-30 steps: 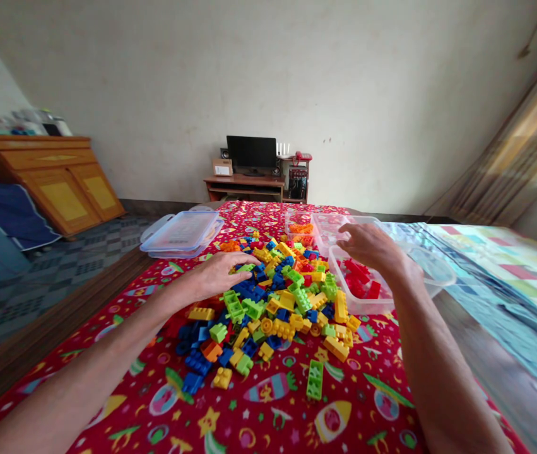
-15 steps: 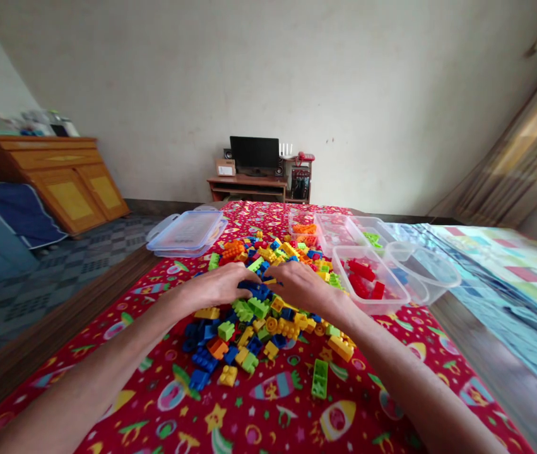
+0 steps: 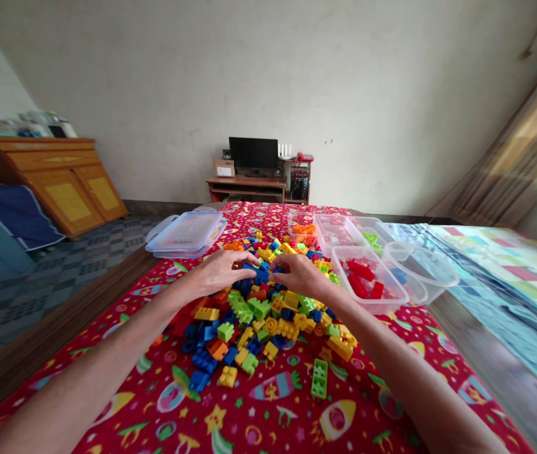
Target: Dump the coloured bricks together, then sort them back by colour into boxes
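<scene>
From the head camera, the left hand [image 3: 223, 272] and the right hand [image 3: 299, 275] sit close together on top of the pile of plastic bricks [image 3: 268, 334], with the blue bricks [image 3: 261, 275] between them; both hands are half closed, fingers curled down among the bricks, and I cannot tell whether either one grips a brick; the pile lies on a red printed cloth [image 3: 358, 391]; beyond the pile to the right stand a clear tub [image 3: 367, 308] of red bricks [image 3: 360, 270], a clear tub [image 3: 302, 221] of orange bricks [image 3: 302, 229] and a clear tub [image 3: 339, 230] of green bricks [image 3: 371, 239]; a clear lid [image 3: 185, 232] lies just beyond the pile to the left; far beyond the pile, a monitor [image 3: 253, 153] stands on a wooden bench [image 3: 244, 183]; a wooden cabinet [image 3: 45, 183] stands well left of the pile; a bed quilt [image 3: 500, 277] lies to its right.
</scene>
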A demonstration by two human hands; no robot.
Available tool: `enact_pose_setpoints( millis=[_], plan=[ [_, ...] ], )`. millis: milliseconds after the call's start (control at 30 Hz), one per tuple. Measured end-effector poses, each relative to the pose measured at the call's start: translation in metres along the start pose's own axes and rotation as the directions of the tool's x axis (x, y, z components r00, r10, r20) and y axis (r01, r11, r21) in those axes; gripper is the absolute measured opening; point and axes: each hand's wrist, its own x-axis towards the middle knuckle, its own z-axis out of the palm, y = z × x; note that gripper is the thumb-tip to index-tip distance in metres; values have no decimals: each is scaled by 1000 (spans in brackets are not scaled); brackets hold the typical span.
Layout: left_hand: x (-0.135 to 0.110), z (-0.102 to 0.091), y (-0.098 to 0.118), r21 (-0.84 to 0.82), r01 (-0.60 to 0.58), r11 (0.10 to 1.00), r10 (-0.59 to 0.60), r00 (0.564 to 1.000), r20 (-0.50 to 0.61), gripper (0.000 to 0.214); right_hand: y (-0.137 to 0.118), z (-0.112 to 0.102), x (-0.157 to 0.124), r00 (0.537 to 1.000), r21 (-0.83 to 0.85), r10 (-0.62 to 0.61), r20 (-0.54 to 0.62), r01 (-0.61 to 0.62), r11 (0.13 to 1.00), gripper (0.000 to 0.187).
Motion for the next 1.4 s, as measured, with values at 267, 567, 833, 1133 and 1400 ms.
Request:
enact_pose_setpoints(
  millis=[267, 567, 833, 1133, 1400],
  plan=[
    [-2, 13, 12, -318, 79, 945, -103, 993, -62, 59, -2, 6, -2, 995, 212, -58, 85, 39, 976, 26],
    [-4, 19, 19, -603, 148, 784, -216, 976, -42, 54, 4, -4, -1, 997, 149, 50, -67, -39, 988, 13],
    [0, 5, 0, -311, 40, 950, -100, 978, -182, 53, 18, -61, -3, 941, -118, 92, -325, -136, 984, 13],
    [-1, -7, -2, -109, 39, 993, -53, 991, -126, 50, 66, -181, -64, 671, -349, 337, -660, -672, 653, 20],
    [-8, 11, 19, 104, -65, 993, 62, 998, 30, 34, 144, -210, -103, 700, -435, 394, -596, -694, 574, 24]
  ],
)
